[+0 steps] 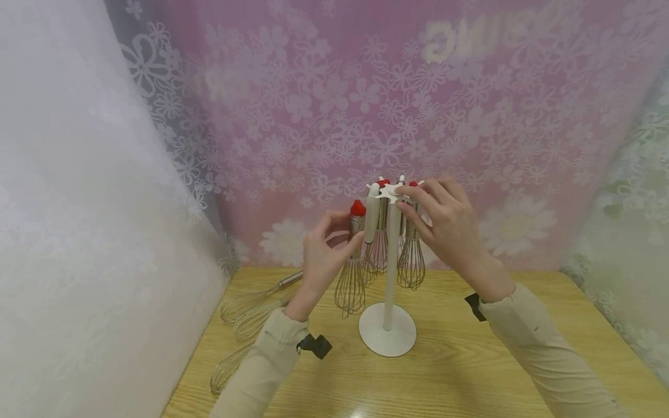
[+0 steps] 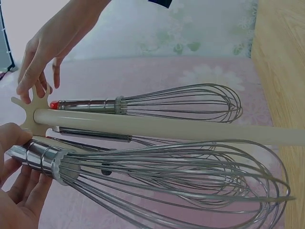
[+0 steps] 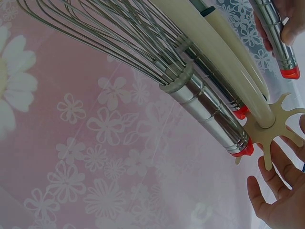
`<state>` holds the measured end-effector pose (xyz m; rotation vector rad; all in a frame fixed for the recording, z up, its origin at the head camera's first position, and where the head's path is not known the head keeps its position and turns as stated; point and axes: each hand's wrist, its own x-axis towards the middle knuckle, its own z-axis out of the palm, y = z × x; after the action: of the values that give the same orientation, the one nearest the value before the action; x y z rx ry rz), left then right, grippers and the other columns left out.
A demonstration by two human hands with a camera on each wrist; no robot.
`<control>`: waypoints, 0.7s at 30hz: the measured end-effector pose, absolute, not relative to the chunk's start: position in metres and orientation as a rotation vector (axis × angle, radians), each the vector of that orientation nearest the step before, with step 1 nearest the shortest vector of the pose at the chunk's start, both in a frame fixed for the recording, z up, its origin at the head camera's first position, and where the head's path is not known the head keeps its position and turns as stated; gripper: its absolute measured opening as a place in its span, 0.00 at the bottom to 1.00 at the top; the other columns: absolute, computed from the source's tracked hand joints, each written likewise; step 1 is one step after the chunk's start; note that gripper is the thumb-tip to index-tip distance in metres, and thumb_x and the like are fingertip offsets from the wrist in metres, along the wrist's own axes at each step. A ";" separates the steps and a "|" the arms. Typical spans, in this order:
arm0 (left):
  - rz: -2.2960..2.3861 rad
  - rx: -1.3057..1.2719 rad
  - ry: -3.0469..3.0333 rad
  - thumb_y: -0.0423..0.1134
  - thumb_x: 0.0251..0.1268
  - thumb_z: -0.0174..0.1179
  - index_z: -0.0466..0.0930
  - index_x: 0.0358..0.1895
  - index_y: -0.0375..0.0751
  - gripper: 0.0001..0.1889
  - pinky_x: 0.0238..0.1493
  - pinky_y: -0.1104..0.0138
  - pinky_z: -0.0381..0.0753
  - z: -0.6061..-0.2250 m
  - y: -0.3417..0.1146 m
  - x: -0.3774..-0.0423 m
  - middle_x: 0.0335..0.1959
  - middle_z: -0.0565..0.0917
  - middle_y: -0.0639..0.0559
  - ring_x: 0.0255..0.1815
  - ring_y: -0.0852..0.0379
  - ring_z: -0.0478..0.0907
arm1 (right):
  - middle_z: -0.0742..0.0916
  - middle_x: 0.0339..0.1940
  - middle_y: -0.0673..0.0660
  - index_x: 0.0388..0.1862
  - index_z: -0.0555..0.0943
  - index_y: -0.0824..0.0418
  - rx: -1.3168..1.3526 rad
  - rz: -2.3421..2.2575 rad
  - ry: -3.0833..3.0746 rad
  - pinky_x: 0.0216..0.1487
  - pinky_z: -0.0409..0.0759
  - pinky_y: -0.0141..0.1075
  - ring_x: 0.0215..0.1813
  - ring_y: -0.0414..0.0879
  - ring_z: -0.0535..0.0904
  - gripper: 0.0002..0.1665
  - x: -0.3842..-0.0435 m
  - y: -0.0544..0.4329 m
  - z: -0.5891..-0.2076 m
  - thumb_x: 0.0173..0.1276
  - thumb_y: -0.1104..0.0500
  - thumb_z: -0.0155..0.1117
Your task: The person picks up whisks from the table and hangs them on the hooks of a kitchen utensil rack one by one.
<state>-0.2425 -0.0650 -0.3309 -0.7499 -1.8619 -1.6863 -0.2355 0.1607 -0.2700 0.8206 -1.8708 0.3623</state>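
My left hand [image 1: 326,249] grips a wire whisk [image 1: 350,287] with a red-tipped metal handle, held upright just left of a white whisk stand [image 1: 388,330]. In the left wrist view this whisk's handle [image 2: 40,160] lies between thumb and fingers. At the stand's top, the thumb and a finger of my right hand [image 1: 444,212] pinch the hooked disc [image 2: 38,98]. Several whisks hang from its hooks: a red-tipped one [image 1: 411,264] on the right, a white-handled one [image 1: 372,215] on the left, and others behind the pole.
Several loose whisks [image 1: 256,319] lie on the wooden table [image 1: 460,371] at the left, partly behind my left forearm. The stand's round base [image 1: 376,339] rests mid-table. A pink flowered curtain [image 1: 334,116] hangs behind, with a pale sheet [image 1: 104,232] along the left.
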 end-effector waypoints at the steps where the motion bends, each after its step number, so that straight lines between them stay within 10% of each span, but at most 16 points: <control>1: -1.686 -0.757 -1.858 0.27 0.60 0.72 0.80 0.52 0.30 0.18 0.49 0.55 0.88 -0.330 -0.065 -0.243 0.48 0.85 0.36 0.47 0.42 0.85 | 0.82 0.32 0.61 0.52 0.85 0.60 0.820 0.358 -1.875 0.46 0.76 0.52 0.42 0.62 0.75 0.23 -0.235 0.161 -0.270 0.80 0.44 0.54; 21: -1.680 -0.808 -1.869 0.35 0.62 0.72 0.82 0.56 0.38 0.19 0.49 0.64 0.88 -0.314 -0.061 -0.244 0.49 0.86 0.44 0.47 0.50 0.86 | 0.82 0.32 0.61 0.52 0.85 0.60 0.829 0.369 -1.856 0.45 0.75 0.52 0.42 0.61 0.75 0.25 -0.236 0.161 -0.270 0.81 0.42 0.52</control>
<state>-0.2438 -0.0605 -0.3140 -0.8084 -1.8690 -1.6798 -0.2362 0.1610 -0.2696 0.8292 -1.8563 0.3688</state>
